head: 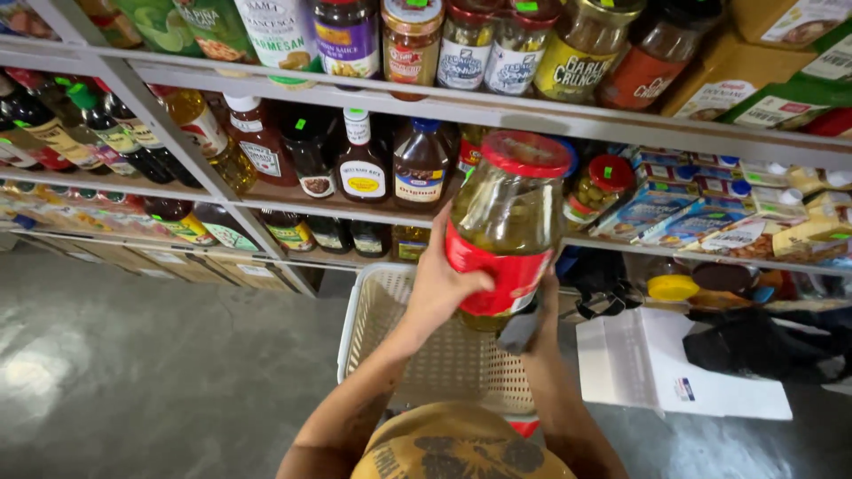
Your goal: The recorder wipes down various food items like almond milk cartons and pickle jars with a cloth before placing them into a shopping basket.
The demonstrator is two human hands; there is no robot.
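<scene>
I hold a large glass jar point(510, 222) with a red lid and red label, filled with greenish contents, up in front of the shelves. My left hand point(439, 284) grips its left side over the label. My right hand point(543, 306) supports it from below on the right, mostly hidden behind the jar, with a small dark object held against it. Below the jar sits a cream plastic basket point(373, 310), its mesh bottom visible.
Metal shelves point(497, 111) carry jars on the upper level, sauce bottles point(364, 164) in the middle and boxes point(710, 208) at right. Dark bottles stand at far left. A white paper sheet point(657, 364) lies at right. Grey concrete floor point(133, 364) spreads left.
</scene>
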